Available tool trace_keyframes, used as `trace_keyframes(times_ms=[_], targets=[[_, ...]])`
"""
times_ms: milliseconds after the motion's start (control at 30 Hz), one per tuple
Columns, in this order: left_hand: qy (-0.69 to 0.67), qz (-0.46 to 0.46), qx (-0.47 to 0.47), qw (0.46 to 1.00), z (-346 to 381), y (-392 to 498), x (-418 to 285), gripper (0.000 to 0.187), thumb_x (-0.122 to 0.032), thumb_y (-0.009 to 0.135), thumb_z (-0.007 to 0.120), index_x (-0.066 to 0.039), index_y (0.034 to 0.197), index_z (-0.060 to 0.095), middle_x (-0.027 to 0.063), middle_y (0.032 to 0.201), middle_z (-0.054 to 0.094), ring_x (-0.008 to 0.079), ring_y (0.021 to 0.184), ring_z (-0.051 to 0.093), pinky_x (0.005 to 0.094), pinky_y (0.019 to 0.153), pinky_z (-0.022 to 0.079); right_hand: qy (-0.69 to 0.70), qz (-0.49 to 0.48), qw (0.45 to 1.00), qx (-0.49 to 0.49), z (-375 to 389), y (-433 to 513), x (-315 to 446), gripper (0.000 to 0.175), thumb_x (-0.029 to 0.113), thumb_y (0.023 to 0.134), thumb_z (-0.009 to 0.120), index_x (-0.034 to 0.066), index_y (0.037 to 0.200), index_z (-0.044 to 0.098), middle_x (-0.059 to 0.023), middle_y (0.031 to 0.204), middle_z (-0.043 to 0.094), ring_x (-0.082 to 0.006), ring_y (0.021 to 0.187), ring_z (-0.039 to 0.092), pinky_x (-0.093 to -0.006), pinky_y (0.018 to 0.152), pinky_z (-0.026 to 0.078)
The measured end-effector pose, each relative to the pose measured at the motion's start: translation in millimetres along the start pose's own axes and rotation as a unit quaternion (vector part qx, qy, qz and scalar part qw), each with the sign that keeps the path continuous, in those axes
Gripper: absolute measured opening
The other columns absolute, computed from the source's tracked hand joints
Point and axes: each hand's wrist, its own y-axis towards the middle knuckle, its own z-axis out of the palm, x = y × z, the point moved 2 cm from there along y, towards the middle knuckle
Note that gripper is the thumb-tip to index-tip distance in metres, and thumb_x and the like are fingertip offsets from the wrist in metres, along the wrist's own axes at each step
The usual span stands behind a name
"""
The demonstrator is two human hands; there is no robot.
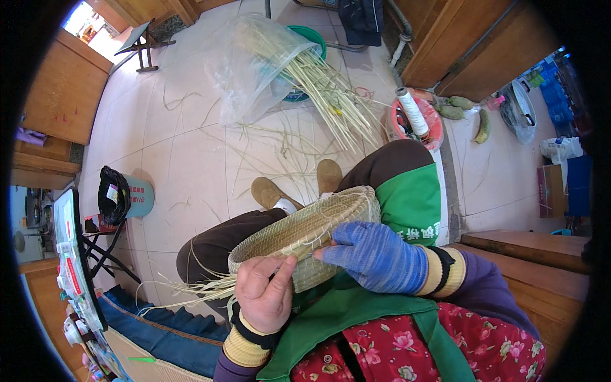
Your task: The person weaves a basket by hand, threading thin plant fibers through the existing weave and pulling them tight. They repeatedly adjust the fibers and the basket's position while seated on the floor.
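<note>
An oval woven straw basket [305, 224] lies tilted across my lap. My left hand [265, 291], bare, pinches pale straw strands against the basket's near rim, thumb on top. The loose ends of these straw strands [200, 289] trail out to the left. Over my right hand [377, 258] is a blue knitted fingerless glove; its fingertips meet at the same rim, just right of my left thumb. White cord [309, 247] shows at those fingertips and loops around the rim. Whether a needle is in the right fingers is hidden.
A clear plastic bag [258, 71] of long straw [334, 100] rests over a green basin [315, 38]. A cone of white cord [413, 112] stands in a pink bucket [437, 124]. Left are a lined bin [141, 191] and a cluttered folding table [74, 248]. Straw scraps litter the tiles.
</note>
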Motion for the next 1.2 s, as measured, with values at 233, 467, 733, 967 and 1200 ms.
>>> trace_keyframes(times_ms=[233,467,733,967,1200], targets=[[0.007,0.0,0.008,1.0,-1,0,1,0.045,0.012,0.068,0.07,-0.004,0.11,0.073,0.0087,0.098,0.067,0.0293,0.085,0.061,0.0397,0.076,0.051,0.001,-0.011,0.999,0.046,-4,0,-4,0.05,0.007,0.083,0.062,0.009,0.133,0.063,-0.0149,0.104,0.06,-0.0341,0.098,0.063,-0.0444,0.084,0.053],[0.024,0.011,0.01,1.0,-2,0,3,0.041,0.009,0.07,0.073,-0.003,0.109,0.076,0.0089,0.1,0.068,0.0273,0.087,0.062,0.0373,0.075,0.054,0.005,-0.005,0.999,0.051,-5,0,-4,0.05,0.008,0.083,0.062,0.0093,0.132,0.062,-0.0151,0.104,0.06,-0.034,0.097,0.063,-0.0444,0.083,0.054],[0.001,0.002,0.006,1.0,-1,2,4,0.037,0.01,0.069,0.073,-0.002,0.105,0.075,0.0095,0.099,0.068,0.0274,0.085,0.064,0.0369,0.072,0.054,0.006,0.009,1.0,0.026,7,13,0,0.038,0.009,0.083,0.061,0.0048,0.121,0.064,-0.0186,0.103,0.063,-0.0356,0.096,0.066,-0.0458,0.08,0.055],[-0.007,-0.002,-0.007,1.0,0,0,6,0.04,0.012,0.069,0.071,-0.002,0.106,0.071,0.0106,0.097,0.068,0.0304,0.086,0.063,0.04,0.078,0.052,-0.043,0.035,0.997,-0.056,7,29,15,0.028,0.012,0.083,0.064,0.0046,0.11,0.066,-0.0158,0.102,0.065,-0.0359,0.089,0.067,-0.0455,0.074,0.056],[-0.01,-0.022,-0.045,0.999,5,0,3,0.031,0.009,0.074,0.076,-0.001,0.102,0.07,0.0111,0.095,0.065,0.0305,0.087,0.062,0.0396,0.076,0.052,-0.09,-0.086,0.988,0.087,-16,94,-9,0.014,0.018,0.082,0.066,0.0072,0.089,0.071,-0.0151,0.087,0.07,-0.0357,0.075,0.068,-0.0465,0.067,0.054]])
